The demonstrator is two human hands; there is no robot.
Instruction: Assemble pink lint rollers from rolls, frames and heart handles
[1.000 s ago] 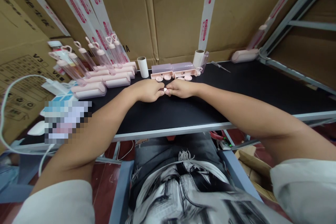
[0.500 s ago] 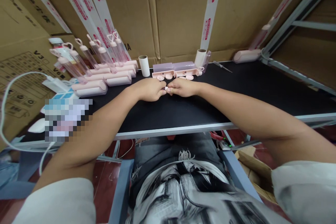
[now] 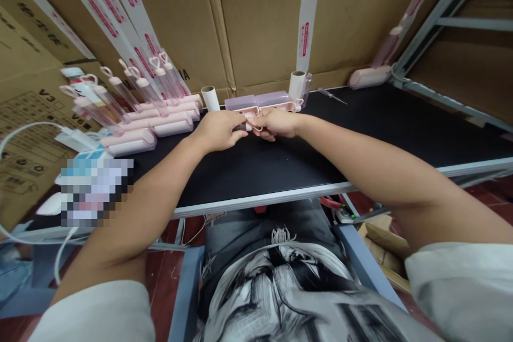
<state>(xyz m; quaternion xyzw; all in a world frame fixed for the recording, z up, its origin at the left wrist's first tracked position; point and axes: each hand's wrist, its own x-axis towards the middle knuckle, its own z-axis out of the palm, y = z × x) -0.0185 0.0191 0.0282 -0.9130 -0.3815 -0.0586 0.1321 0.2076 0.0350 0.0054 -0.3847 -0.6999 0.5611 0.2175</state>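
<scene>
Between left hand (image 3: 218, 129) & right hand (image 3: 277, 122), a small pale-pink pc (image 3: 249, 125), both grips pinching it

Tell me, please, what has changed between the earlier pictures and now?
Both hands moved away from the body, toward the pink cases at the back of the black table. The left hand and right hand keep pinching the same small pink part between their fingers, fingertips together. The pink rollers on the left and the cardboard tubes did not move.
</scene>
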